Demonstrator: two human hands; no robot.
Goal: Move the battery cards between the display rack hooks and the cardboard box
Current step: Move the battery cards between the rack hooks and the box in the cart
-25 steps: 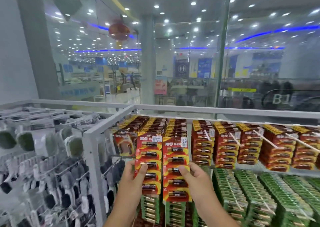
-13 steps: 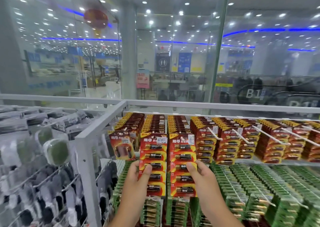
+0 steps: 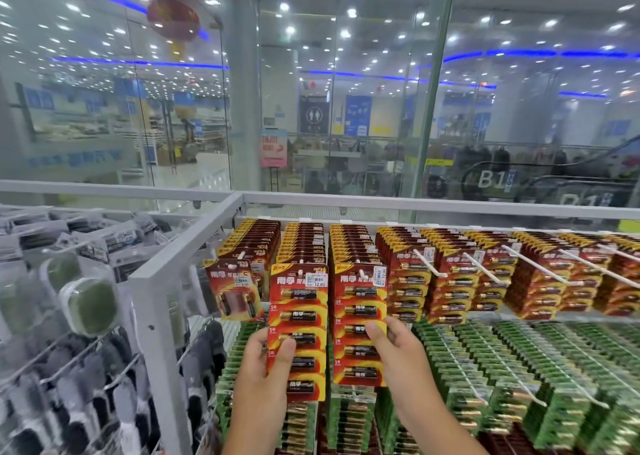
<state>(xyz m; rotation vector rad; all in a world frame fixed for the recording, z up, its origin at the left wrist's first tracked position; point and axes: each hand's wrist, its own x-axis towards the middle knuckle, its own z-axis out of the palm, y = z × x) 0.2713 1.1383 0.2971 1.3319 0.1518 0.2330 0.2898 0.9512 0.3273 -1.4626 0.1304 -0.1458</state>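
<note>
**Two battery strips in hand, both on the hooks**

Your left hand pinches the left battery card at its lower edge, thumb on front. Your right hand pinches the right battery card the same way. Both strips hang at the front of their display rack hooks (no cardboard box in view). They're probably stiff but bendy and bottom-heavy, so I'd grip nearer the top hole.

The battery cards hanging on the top hooks were red with yellow-orange bands and dark cells. The row of cards beneath was green. The rack frame was pale grey, and the long hooks were white.
</note>
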